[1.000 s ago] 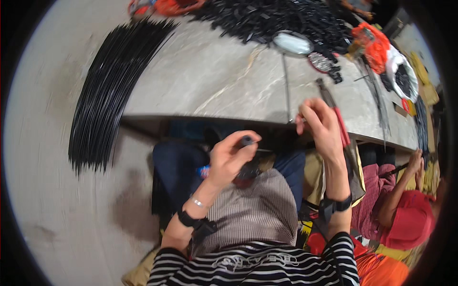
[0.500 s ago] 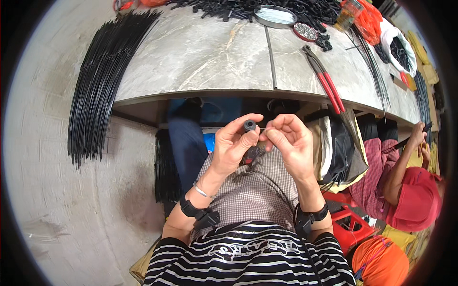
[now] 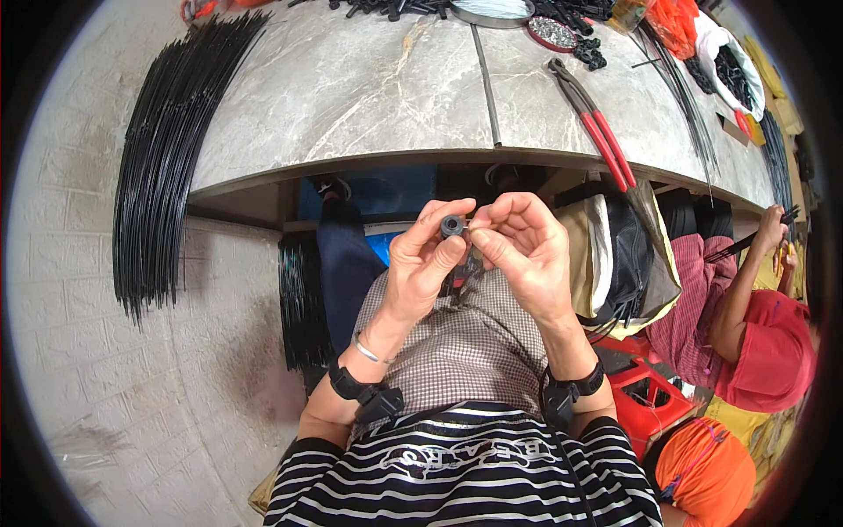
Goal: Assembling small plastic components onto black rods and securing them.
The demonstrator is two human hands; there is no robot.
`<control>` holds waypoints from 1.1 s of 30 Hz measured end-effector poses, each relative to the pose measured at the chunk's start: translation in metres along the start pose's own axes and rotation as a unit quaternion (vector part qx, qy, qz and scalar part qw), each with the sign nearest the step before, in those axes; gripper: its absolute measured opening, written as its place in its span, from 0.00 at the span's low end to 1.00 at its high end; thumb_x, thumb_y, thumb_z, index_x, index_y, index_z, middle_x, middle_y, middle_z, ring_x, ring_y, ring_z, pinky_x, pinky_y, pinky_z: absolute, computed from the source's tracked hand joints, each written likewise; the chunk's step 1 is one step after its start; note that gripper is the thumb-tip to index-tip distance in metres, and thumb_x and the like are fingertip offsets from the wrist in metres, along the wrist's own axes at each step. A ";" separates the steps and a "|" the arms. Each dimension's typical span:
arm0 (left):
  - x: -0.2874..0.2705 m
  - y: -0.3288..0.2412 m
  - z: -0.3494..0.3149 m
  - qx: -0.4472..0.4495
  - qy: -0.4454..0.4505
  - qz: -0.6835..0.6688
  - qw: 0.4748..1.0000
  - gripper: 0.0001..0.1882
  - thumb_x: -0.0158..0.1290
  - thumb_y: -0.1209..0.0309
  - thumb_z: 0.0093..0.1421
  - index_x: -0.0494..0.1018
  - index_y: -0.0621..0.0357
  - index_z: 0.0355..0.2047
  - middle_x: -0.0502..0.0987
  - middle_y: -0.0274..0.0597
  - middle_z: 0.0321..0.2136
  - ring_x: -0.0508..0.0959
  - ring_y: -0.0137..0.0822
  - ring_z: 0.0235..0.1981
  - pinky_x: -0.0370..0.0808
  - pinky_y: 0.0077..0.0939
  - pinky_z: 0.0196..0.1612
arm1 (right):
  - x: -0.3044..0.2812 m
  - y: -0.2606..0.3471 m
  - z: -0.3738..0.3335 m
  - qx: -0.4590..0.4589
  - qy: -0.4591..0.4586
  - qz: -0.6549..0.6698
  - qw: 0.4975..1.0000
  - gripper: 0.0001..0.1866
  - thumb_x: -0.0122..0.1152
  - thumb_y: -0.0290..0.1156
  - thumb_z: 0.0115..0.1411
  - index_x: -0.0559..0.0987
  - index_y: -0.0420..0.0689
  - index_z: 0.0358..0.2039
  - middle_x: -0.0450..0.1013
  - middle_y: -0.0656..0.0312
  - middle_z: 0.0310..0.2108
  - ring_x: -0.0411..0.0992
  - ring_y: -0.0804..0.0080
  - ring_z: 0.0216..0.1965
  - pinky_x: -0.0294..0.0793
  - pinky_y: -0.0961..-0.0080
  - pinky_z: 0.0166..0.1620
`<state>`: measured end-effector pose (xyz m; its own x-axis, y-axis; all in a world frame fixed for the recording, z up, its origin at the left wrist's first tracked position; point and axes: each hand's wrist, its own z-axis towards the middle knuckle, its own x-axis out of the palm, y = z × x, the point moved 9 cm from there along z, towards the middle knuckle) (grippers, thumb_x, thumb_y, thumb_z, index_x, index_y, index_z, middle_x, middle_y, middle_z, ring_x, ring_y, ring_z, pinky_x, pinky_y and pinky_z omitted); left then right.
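Over my lap, my left hand (image 3: 416,272) is closed, with thumb and fingers gripping a small black ring-ended plastic piece (image 3: 452,226). Its round end, with a hole in the middle, faces up. Right beside it, my right hand (image 3: 531,259) is closed in a pinch on a thin, pale metal pin or wire (image 3: 468,225). Only a short bit of that thin piece shows between the fingertips and the black piece's side. Whether it sits in the black piece, I cannot tell.
Ahead is a marbled table (image 3: 351,97). A bundle of black rods (image 3: 167,158) overhangs its left end; red-handled cutters (image 3: 597,127) overhang its front edge. A round tray (image 3: 493,12) and a red dish of small metal parts (image 3: 552,33) stand farther back. A co-worker (image 3: 764,351) sits at right.
My right fingertips have moved in close to the black piece, and less of the thin pin or wire shows. The view has shifted slightly, with the table higher in the picture.
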<state>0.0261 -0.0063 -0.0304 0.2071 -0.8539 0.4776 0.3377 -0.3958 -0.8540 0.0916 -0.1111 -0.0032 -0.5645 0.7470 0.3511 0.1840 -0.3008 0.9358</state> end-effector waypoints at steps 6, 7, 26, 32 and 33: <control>0.000 -0.001 0.000 -0.004 0.003 -0.014 1.000 0.22 0.57 0.69 0.61 0.71 0.64 0.54 0.68 0.32 0.41 0.68 0.20 0.34 0.68 0.14 0.36 | 0.004 0.000 0.001 0.007 -0.001 0.009 1.000 0.11 0.62 0.21 0.58 0.72 0.38 0.41 0.75 0.62 0.35 0.74 0.82 0.35 0.71 0.88 0.31; 0.001 -0.002 0.000 -0.001 0.001 -0.013 1.000 0.22 0.57 0.69 0.61 0.71 0.64 0.54 0.68 0.32 0.40 0.68 0.20 0.34 0.68 0.14 0.36 | 0.004 -0.001 0.001 0.010 -0.002 0.005 1.000 0.11 0.62 0.21 0.59 0.72 0.38 0.41 0.75 0.62 0.35 0.74 0.82 0.35 0.71 0.88 0.31; -0.005 0.001 -0.001 0.003 0.007 -0.014 1.000 0.22 0.57 0.67 0.61 0.71 0.63 0.53 0.69 0.33 0.40 0.68 0.21 0.34 0.68 0.14 0.35 | 0.006 -0.005 0.001 0.005 0.007 -0.002 1.000 0.10 0.61 0.21 0.59 0.72 0.38 0.40 0.76 0.62 0.35 0.74 0.82 0.34 0.71 0.88 0.32; -0.002 0.002 -0.002 0.001 0.012 -0.016 1.000 0.22 0.57 0.67 0.61 0.71 0.63 0.53 0.69 0.33 0.41 0.68 0.21 0.34 0.68 0.14 0.35 | 0.006 -0.006 -0.001 0.006 0.006 0.002 1.000 0.10 0.62 0.21 0.58 0.72 0.38 0.40 0.76 0.61 0.34 0.75 0.81 0.33 0.72 0.88 0.32; -0.002 0.003 -0.003 0.000 0.013 -0.017 1.000 0.22 0.57 0.67 0.61 0.71 0.63 0.53 0.69 0.33 0.41 0.68 0.21 0.34 0.68 0.14 0.35 | 0.006 -0.005 -0.001 0.007 0.003 0.003 1.000 0.11 0.62 0.20 0.58 0.72 0.38 0.40 0.76 0.61 0.34 0.75 0.80 0.32 0.72 0.88 0.31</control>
<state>0.0240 -0.0061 -0.0343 0.1725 -0.8484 0.5005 0.3444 -0.4241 -0.8376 0.0867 -0.1058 -0.0053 -0.5675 0.7421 0.3567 0.1991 -0.2967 0.9340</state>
